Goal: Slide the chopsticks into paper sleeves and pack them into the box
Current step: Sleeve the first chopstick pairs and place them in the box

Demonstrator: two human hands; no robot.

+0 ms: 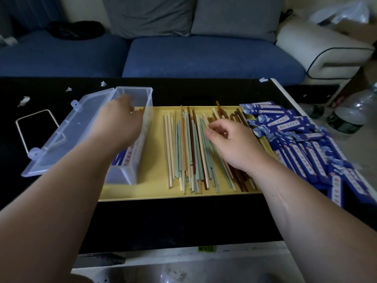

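Dim room with a blue sofa (204, 58) behind a black table (183, 221). On the table, a yellow tray (155, 195), with a clear plastic box (150, 99) standing on its left end, hinged lid (67, 135) thrown open and lying flat on the tabletop to the left. Inside the box, seen through the near wall, one blue-and-white sleeve (127, 157). Across the middle of the tray, a loose pile of bare chopsticks (183, 150) in pale wood, green and brown, roughly parallel, laid lengthwise toward the sofa. At the right end of the tray and spilling onto the table beyond, a heap of blue paper sleeves (302, 160). Left hand (118, 123) reaching over the open box, back uppermost, fingers blurred; curled or straight, holding or empty, not discernible. Right hand (230, 144) lowered onto the pile, fingers curled, thumb and fingertips pinching at the pale and green chopsticks beneath. Left of the lid, a white wire loop (36, 127) and a few white paper scraps (23, 101). On the floor right of the table, clear plastic bottles (355, 113).
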